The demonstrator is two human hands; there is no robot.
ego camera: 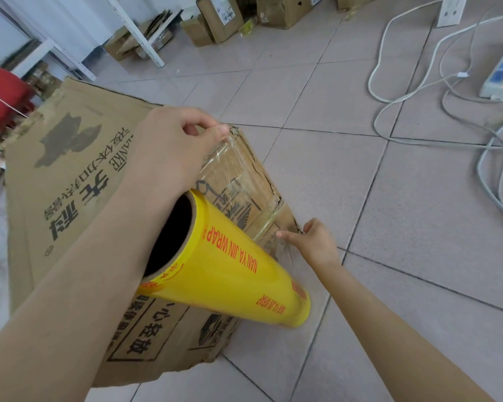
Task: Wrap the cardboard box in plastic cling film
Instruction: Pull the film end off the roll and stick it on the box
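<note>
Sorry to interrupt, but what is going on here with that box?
A person is wrapping a large brown cardboard box on the tiled floor. A sheet of clear cling film runs from a yellow roll across one side of the box. The left hand pinches the film at the top corner; the right hand pinches it at the bottom corner. Elsewhere the box looks bare.

The box sits on the floor at left, with the roll against its right side and film spread over that side. Cables lie far right, smaller boxes far behind.
</note>
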